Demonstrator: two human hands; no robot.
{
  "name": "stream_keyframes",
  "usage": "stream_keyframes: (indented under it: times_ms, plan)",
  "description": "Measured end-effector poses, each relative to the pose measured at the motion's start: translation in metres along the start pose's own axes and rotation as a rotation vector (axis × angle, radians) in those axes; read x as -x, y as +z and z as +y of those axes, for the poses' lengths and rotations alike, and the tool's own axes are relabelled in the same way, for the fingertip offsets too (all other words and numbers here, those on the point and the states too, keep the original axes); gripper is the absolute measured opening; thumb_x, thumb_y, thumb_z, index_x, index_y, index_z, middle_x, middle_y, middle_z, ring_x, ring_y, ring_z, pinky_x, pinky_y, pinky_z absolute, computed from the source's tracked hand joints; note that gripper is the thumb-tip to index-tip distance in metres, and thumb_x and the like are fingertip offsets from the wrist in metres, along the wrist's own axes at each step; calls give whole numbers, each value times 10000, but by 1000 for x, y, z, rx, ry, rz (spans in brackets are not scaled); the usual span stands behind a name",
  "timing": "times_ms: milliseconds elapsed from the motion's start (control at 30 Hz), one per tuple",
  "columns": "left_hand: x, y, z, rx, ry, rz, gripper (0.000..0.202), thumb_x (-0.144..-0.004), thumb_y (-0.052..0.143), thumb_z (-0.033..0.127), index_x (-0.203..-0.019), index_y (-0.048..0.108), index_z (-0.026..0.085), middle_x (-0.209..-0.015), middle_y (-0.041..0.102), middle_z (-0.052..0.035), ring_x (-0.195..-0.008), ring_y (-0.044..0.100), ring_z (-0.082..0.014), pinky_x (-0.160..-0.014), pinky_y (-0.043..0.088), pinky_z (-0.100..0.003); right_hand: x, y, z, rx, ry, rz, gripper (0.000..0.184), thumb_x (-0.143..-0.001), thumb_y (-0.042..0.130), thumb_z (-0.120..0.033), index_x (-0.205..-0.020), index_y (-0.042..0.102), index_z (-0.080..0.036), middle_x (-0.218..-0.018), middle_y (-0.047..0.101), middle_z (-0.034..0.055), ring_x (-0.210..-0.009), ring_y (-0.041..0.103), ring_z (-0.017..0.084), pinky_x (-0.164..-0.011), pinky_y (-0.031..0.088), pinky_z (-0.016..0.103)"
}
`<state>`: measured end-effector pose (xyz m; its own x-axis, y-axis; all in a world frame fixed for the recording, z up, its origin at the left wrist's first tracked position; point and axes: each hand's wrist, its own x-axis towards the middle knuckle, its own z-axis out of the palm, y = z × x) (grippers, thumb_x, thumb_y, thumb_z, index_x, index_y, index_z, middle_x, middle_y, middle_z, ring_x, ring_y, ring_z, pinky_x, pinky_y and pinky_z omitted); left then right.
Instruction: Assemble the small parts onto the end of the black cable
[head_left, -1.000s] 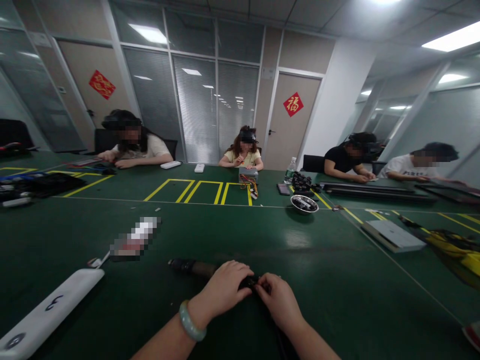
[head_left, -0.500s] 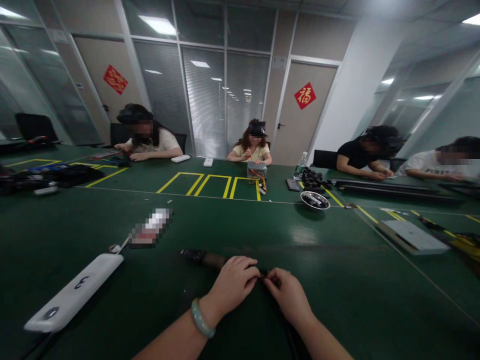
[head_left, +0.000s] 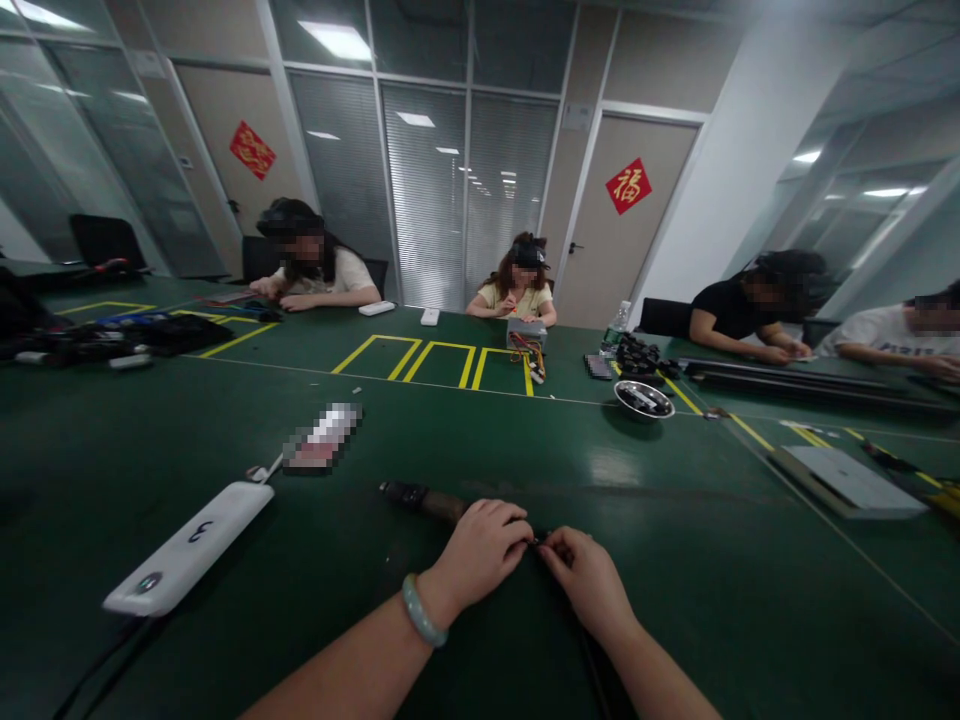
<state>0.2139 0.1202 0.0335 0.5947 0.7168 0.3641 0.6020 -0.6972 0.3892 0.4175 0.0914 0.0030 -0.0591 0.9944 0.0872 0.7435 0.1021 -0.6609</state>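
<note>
A dark cylindrical thing (head_left: pixel 441 506), brown-grey with a black end, lies slantwise on the green table. My left hand (head_left: pixel 484 552) is closed over its right part, fingers bent and covering much of it. Close beside it, my right hand (head_left: pixel 589 580) pinches with thumb and forefinger at a small dark piece near the left fingertips. That piece is too small and shaded to name. A long thin black strip (head_left: pixel 595 668), perhaps a cable or rod, runs from below my right hand toward the bottom edge.
A white power bank (head_left: pixel 191 550) marked 3, with cables, lies at left beside a blurred-out object (head_left: pixel 324 437). Farther off are a metal bowl (head_left: pixel 643 400), a grey box with wires (head_left: pixel 527 333), black bars (head_left: pixel 817 385) and a flat silver box (head_left: pixel 851 482). Several people sit around the table.
My view has turned slightly left, so the table's contents appear farther right. Both hands keep nearly the same hold and stay close together at the dark cylinder.
</note>
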Motion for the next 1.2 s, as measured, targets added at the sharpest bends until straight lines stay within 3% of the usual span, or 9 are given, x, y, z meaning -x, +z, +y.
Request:
stream_keyframes:
  times_ms: [467,800,1200]
  plan:
    - [0,-2,4,-57,-17,-16,71,-884,593,256,-949,618,243,-1054,616,-4,-998,543,-190,-907,373,-354,2,1,-2,-6,-21,27,160,-847,556,-341,-772,627,-218,-750,660,10,-716,593,178,-642,397,264]
    - [-4,-4,3,-20,-33,-29,85,-849,603,194,-927,606,229,-992,607,-4,-952,537,-178,-836,368,-326,2,0,-6,12,-1,28,146,-843,557,-322,-776,636,-219,-732,658,-3,-695,587,161,-649,397,258]
    - [-9,3,1,-36,-41,-40,240,-814,587,172,-1045,556,232,-1045,610,-21,-991,547,-207,-876,399,-351,-1,-8,-9,8,30,17,135,-839,583,-328,-813,658,-219,-761,665,9,-716,575,164,-681,399,272]
